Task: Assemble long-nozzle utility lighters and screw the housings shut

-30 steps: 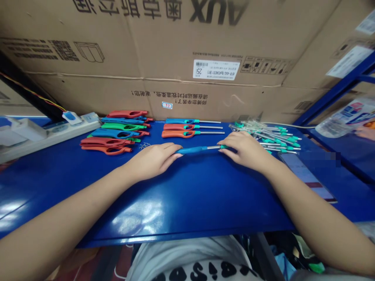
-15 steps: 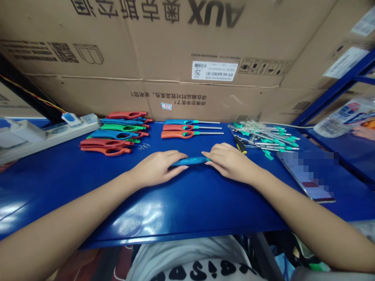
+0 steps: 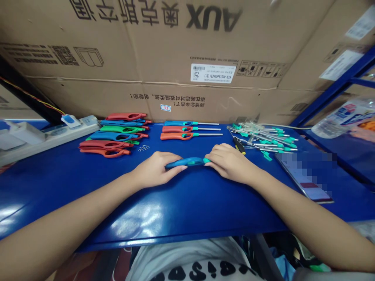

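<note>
A blue lighter handle (image 3: pixel 187 161) is held level over the blue table, between my hands. My left hand (image 3: pixel 159 168) pinches its rear end between thumb and fingers. At its front end, my right hand (image 3: pixel 228 163) is closed on a green-tipped piece (image 3: pixel 206 160), whose rest is hidden by the fingers. Behind my hands lie one blue lighter and two orange-red lighters (image 3: pixel 175 135) with metal tubes. Several red, blue and green handles (image 3: pixel 117 136) are piled at the left, beside small metal pins (image 3: pixel 143 148). Metal tubes with green parts (image 3: pixel 275 138) lie in a heap at the right.
A screwdriver (image 3: pixel 239 145) lies by the tubes. On the right are a phone (image 3: pixel 307 179) and a plastic bottle package (image 3: pixel 340 117). A power strip (image 3: pixel 58 136) runs along the left. A large cardboard box (image 3: pixel 164 47) stands behind the blue table (image 3: pixel 187 210).
The blue handle has turned slightly, so its opening shows more and the green piece at its front is more visible. Both hands stay in nearly the same place.
</note>
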The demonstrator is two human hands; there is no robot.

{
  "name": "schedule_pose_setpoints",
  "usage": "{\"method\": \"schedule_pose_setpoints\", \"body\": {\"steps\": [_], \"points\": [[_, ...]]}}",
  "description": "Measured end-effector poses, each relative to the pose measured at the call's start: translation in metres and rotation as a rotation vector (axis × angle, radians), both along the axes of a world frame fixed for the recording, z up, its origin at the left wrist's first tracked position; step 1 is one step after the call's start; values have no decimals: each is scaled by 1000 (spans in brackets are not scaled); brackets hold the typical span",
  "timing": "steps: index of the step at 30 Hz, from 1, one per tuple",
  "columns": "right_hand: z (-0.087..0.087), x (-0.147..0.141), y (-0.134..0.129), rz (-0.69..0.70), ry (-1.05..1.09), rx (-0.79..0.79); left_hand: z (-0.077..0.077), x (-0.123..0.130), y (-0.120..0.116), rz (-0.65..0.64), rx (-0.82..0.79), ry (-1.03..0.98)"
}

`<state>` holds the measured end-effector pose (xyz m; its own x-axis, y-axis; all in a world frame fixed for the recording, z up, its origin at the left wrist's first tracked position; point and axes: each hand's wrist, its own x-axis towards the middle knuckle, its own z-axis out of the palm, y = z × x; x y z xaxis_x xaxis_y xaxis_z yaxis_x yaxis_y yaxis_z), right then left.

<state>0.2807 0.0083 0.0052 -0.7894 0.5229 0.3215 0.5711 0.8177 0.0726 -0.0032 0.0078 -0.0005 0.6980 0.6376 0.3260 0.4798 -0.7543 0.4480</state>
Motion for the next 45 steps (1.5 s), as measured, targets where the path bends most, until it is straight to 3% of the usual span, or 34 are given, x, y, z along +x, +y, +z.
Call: {"method": "schedule_pose_setpoints", "body": {"steps": [6,9,13,18,26,34,37,42,45], "points": [[-1,-9,-9,0,-22,174,1,0,-1,-13,-114,-54],[0,-12,-13,-3,-20,172,2,-1,-3,-38,-57,-46],[-6,-13,-14,17,-19,98,0,-3,-7,-62,90,41],[-12,-11,-13,21,-26,-50,2,-3,-12,-68,145,230],[12,-1,-6,-61,-92,-277,8,7,-16,46,175,412],[23,16,0,-171,-123,-363,8,5,-12,74,209,494],[26,24,2,-294,-88,-298,13,5,-14,76,207,527],[19,47,13,-668,-124,-68,16,5,-19,70,208,536],[9,65,23,-803,-183,-143,15,5,-20,60,195,517]]}}
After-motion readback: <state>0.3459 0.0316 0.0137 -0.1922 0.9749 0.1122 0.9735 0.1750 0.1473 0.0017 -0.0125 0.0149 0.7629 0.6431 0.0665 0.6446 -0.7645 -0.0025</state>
